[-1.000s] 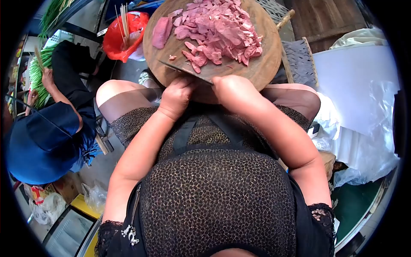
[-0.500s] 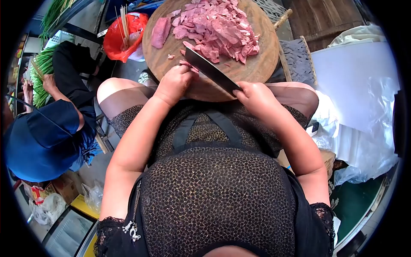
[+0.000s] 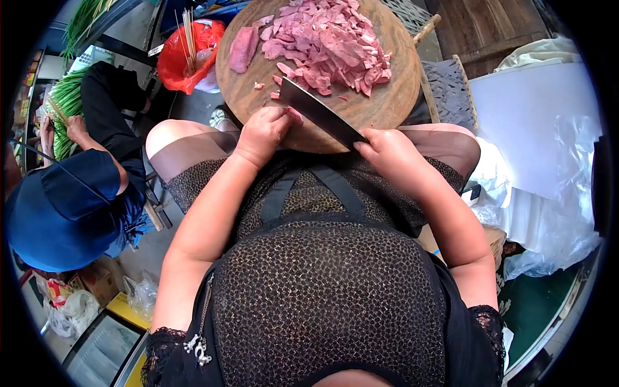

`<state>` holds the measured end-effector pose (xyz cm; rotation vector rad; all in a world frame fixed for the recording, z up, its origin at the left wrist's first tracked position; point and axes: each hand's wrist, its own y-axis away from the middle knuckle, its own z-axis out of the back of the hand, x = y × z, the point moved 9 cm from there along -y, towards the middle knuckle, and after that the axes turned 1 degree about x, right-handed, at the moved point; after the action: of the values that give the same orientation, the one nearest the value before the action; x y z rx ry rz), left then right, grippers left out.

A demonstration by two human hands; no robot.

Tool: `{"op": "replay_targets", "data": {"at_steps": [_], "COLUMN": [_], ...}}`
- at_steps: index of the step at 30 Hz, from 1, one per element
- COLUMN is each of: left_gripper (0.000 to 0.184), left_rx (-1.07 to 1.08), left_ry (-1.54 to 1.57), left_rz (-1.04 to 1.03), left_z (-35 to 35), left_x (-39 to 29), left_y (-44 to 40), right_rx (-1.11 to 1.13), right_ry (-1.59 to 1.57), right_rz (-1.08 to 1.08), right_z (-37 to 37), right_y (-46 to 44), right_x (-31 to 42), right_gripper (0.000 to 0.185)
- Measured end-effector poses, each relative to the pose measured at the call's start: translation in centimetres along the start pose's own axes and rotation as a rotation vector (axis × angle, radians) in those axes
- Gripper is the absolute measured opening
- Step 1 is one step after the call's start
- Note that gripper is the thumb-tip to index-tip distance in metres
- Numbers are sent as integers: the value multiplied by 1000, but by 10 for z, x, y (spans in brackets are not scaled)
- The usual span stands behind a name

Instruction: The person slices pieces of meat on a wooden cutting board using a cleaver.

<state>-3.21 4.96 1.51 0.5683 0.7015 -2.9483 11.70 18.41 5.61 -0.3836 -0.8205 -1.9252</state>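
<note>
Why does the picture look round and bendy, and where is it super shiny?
In the head view, black corners and a curved edge suggest a very wide lens; also in the head view, the plastic sheeting at the right gleams whitish, and the knife looks dark with clear edges.

Light is bright and fairly even around the left hand [image 3: 263, 134] and right hand [image 3: 387, 151]. Well right of the right hand, the sheet [image 3: 529, 129] glows pale and the plastic [image 3: 574, 168] carries glare. Left of the left hand, the trousers [image 3: 109, 90] sink into near-black. Farthest from both hands, the wide view bends and softens, with black corners.
</note>
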Motion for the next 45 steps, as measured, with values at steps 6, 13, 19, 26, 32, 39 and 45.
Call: {"op": "replay_targets", "data": {"at_steps": [6, 13, 19, 26, 32, 39, 45], "left_gripper": [16, 18, 21, 21, 19, 21, 19], "left_rx": [5, 16, -9, -15, -27, -41, -33], "left_ry": [23, 27, -19, 15, 40, 6, -89], "left_rz": [-12, -1, -7, 14, 6, -10, 64], "left_z": [2, -2, 2, -1, 4, 3, 2], "left_x": [-2, 1, -3, 0, -3, -8, -1], "left_y": [0, 4, 4, 6, 4, 5, 4], "right_rx": [-9, 37, 75, 171, 263, 237, -198], "right_ry": [-43, -76, -29, -61, -105, -56, 200], "right_rz": [10, 39, 74, 44, -108, -35, 119], "right_z": [-5, -8, -7, -1, -15, -31, 2], "right_y": [5, 2, -6, -12, -34, -66, -69], "right_x": [-13, -16, -13, 3, -10, 11, 39], "right_gripper": [24, 23, 28, 26, 30, 29, 24]}}
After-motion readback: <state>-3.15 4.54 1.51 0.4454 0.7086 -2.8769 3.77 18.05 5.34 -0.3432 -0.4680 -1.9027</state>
